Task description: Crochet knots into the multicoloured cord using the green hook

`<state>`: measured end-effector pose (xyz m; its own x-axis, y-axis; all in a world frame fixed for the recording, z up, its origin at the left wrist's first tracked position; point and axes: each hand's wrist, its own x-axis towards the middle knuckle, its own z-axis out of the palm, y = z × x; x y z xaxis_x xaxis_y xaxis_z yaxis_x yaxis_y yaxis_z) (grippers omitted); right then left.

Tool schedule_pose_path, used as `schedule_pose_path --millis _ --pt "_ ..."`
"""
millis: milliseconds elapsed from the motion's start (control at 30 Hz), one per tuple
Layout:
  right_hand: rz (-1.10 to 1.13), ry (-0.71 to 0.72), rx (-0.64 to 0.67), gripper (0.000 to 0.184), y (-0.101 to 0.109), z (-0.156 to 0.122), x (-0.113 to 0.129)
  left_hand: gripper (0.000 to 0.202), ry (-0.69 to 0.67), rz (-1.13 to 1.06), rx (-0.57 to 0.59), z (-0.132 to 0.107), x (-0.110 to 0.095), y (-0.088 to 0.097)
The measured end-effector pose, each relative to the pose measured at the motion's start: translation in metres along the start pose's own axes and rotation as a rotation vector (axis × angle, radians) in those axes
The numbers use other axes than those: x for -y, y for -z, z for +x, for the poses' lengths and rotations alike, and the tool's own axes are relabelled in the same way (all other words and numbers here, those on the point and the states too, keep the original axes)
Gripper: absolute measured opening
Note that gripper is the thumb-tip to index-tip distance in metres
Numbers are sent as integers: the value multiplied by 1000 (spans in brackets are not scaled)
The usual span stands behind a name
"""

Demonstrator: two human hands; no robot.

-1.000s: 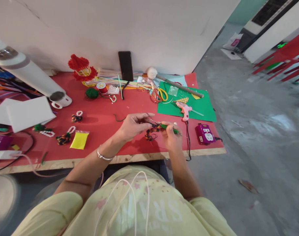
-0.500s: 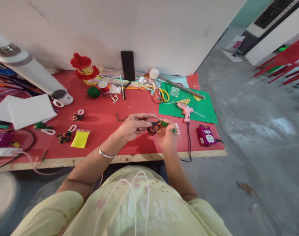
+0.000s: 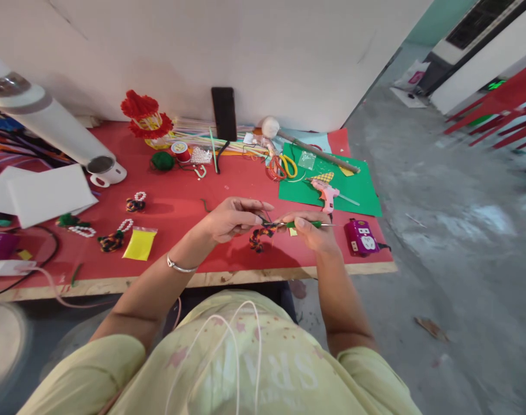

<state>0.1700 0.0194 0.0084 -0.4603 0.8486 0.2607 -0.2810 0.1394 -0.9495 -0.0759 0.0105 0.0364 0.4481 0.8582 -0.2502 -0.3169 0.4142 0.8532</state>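
Observation:
Above the red table covering, my left hand (image 3: 232,220) pinches a small multicoloured crochet piece (image 3: 257,238) of dark, orange and red yarn, which hangs down in a curl. A thin strand of yarn runs by its raised forefinger. My right hand (image 3: 315,231) is closed around a crochet hook (image 3: 317,223) with a green handle. The hook lies nearly level, its tip at the top edge of the piece and its metal end sticking out to the right. A small pale yellow scrap (image 3: 293,231) lies below the hook. The exact loop on the tip is too small to see.
A pink glue gun (image 3: 326,195) rests on green paper (image 3: 371,193) beside scissors (image 3: 288,166). A purple power socket box (image 3: 361,236) stands at the right edge. On the left are a mug (image 3: 108,171), beaded yarn pieces (image 3: 111,241) and a yellow packet (image 3: 141,244). A phone (image 3: 224,113) leans on the wall.
My right hand has moved right, and the hook has swung from slanting to nearly level. The crochet piece, formerly bunched between both hands, now hangs from the left fingertips.

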Motion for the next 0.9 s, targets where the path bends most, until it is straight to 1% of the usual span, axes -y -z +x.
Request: schedule_pose_path --millis 100,200,267,333,433,500,600,700,767,833,900 --pt "-101 -9 14 19 3 -1 7 39 -85 91 -72 -1 1 -1" --pt "-248 13 6 20 1 -2 16 39 -203 211 -161 -1 3 -2" --pt "-375 63 -18 20 -4 -3 20 38 -278 276 -222 0 6 -3" --pt "-540 163 -58 22 -12 -5 20 39 -321 305 -268 3 9 -3" --pt "-736 353 -107 27 -25 -11 14 41 -337 295 -276 6 13 -2" --pt "-785 440 -130 31 -32 -14 10 43 -344 273 -252 8 14 -2" --pt "-817 489 -161 35 -39 -16 5 46 -351 233 -224 10 15 -4" --pt "-871 541 -198 38 -42 -17 1 47 -367 209 -254 8 13 -8" --pt "-915 612 -213 44 -41 -18 -3 48 -365 180 -278 6 11 -11" --pt "-951 690 -206 49 -40 -18 -8 51 -316 104 -270 4 9 -13" --pt "-981 758 -191 52 -38 -18 -14 52 -213 -12 -215 2 7 -14"
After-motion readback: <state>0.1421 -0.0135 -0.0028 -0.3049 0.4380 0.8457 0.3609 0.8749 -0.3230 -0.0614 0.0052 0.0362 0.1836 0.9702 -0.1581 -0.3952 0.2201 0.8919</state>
